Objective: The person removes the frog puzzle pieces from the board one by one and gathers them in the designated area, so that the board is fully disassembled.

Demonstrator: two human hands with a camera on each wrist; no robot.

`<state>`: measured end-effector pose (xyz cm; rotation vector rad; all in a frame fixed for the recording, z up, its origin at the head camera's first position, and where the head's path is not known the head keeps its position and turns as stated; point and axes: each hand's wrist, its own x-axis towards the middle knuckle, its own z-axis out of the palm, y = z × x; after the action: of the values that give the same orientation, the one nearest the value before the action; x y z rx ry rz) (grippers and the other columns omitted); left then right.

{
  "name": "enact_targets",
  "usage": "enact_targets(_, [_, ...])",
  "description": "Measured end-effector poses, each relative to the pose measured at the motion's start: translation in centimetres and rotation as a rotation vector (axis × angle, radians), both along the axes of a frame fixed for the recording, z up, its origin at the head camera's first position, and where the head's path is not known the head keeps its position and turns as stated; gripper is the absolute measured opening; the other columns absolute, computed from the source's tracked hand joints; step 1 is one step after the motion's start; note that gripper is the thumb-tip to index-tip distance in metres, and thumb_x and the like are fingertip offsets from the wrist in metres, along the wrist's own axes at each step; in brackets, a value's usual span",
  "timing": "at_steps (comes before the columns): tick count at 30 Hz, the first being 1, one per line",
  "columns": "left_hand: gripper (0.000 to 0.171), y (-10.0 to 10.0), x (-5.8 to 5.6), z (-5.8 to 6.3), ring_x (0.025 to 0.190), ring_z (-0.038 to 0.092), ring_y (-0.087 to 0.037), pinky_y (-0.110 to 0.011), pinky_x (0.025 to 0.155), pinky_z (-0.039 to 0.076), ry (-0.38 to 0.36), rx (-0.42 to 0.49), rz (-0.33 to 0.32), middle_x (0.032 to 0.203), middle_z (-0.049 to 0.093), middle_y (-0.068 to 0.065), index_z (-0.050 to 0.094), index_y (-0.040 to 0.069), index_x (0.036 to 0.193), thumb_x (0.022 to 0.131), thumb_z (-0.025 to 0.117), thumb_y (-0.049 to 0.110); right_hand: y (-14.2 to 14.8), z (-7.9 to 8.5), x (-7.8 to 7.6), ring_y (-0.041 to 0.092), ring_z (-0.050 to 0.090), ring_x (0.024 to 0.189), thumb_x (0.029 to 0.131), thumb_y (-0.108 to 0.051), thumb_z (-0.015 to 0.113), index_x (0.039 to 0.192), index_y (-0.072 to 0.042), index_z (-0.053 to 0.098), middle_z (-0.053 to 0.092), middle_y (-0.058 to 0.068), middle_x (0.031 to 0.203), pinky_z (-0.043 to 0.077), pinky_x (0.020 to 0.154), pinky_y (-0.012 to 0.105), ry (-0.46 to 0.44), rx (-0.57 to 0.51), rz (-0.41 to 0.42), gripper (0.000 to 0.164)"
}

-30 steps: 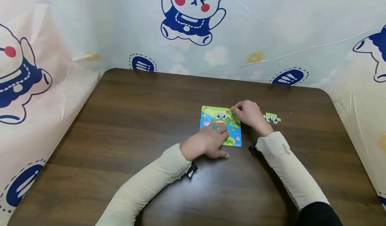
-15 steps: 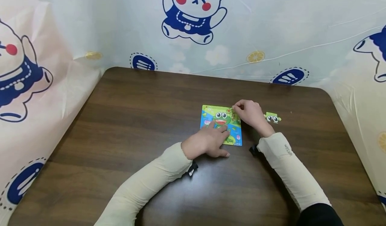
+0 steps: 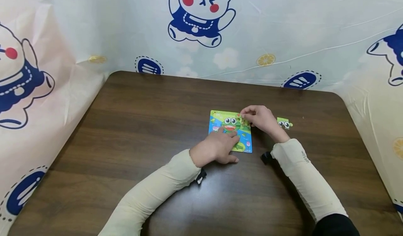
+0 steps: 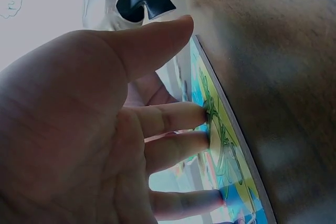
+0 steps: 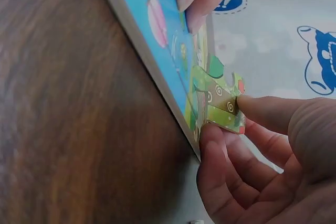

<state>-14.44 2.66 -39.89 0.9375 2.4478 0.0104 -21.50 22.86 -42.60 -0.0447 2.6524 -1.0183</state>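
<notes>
A square frog puzzle board (image 3: 217,115), blue and green, lies on the table near the middle of the head view. My left hand (image 3: 217,147) rests on its lower left part, with spread fingers touching the surface. At the board's upper right corner, my right hand (image 3: 262,118) pinches a green and brown puzzle piece (image 5: 221,103) between thumb and fingers. The right wrist view shows this piece tilted over the board, its lower edge close to the surface. Whether it touches the board I cannot tell. Just right of that hand lies another puzzle piece (image 3: 284,123) with frog eyes.
The brown wooden table (image 3: 132,124) spreads around the board on every side. Behind it hangs a pale curtain (image 3: 126,26) with cartoon prints, which also lines both sides. Each wrist wears a black device, such as the dark band (image 3: 267,158) by the right cuff.
My right hand has turned slightly and its fingertips have shifted a little left at the board's corner. The left hand has stayed in place on the board.
</notes>
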Motion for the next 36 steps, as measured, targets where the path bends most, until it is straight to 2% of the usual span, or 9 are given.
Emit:
enact_targets(9, [0.078,0.0,0.3,0.0,0.154,0.024,-0.043,-0.056,0.117,0.038,0.013,-0.006,0.005,0.169,0.026,0.002,0.035,0.023,0.158,0.095,0.061,0.059,0.2,-0.4,0.0,0.024,0.069,0.086,0.103,-0.034,0.061,0.118,-0.013,0.073,0.075,0.012,0.113,0.061,0.078,0.036,-0.019,-0.104,-0.044,0.029])
enact_targets(16, [0.077,0.0,0.2,0.0,0.153,0.025,-0.042,-0.055,0.116,0.039,0.01,-0.005,0.004,0.169,0.026,0.002,0.035,0.023,0.158,0.095,0.061,0.059,0.5,-0.3,-0.1,0.02,0.07,0.084,0.103,-0.033,0.061,0.123,-0.009,0.07,0.069,0.015,0.119,0.062,0.078,0.034,-0.077,-0.295,-0.124,0.033])
enact_targets(22, [0.077,-0.1,0.0,0.0,0.153,0.025,-0.042,-0.054,0.116,0.039,0.006,-0.001,-0.006,0.169,0.027,0.002,0.036,0.023,0.158,0.095,0.061,0.06,1.0,0.1,-0.4,0.012,0.069,0.078,0.105,-0.03,0.057,0.129,-0.007,0.065,0.064,0.011,0.125,0.062,0.078,0.031,-0.174,-0.443,-0.205,0.034])
enact_targets(26, [0.075,-0.2,-0.2,0.1,0.153,0.026,-0.042,-0.052,0.118,0.038,0.005,0.015,-0.013,0.168,0.028,0.0,0.037,0.023,0.157,0.095,0.061,0.059,1.4,0.7,-0.4,0.009,0.069,0.077,0.105,-0.03,0.058,0.131,-0.006,0.063,0.066,0.003,0.119,0.062,0.076,0.029,-0.197,-0.532,-0.253,0.037])
enact_targets(30, [0.075,-0.3,-0.1,0.2,0.154,0.025,-0.042,-0.05,0.119,0.036,-0.004,0.025,-0.016,0.168,0.028,-0.001,0.037,0.022,0.158,0.096,0.06,0.058,2.2,1.5,-0.2,0.009,0.072,0.078,0.103,-0.029,0.06,0.129,-0.006,0.063,0.073,-0.002,0.11,0.062,0.073,0.027,-0.207,-0.683,-0.286,0.035])
enact_targets(36, [0.081,-0.5,0.3,0.1,0.156,0.017,-0.042,-0.055,0.121,0.031,-0.016,0.014,-0.002,0.171,0.021,0.001,0.03,0.022,0.161,0.095,0.06,0.059,3.3,2.8,0.1,0.011,0.073,0.076,0.102,-0.02,0.062,0.114,-0.01,0.071,0.077,0.0,0.099,0.061,0.067,0.026,-0.235,-0.965,-0.281,0.018])
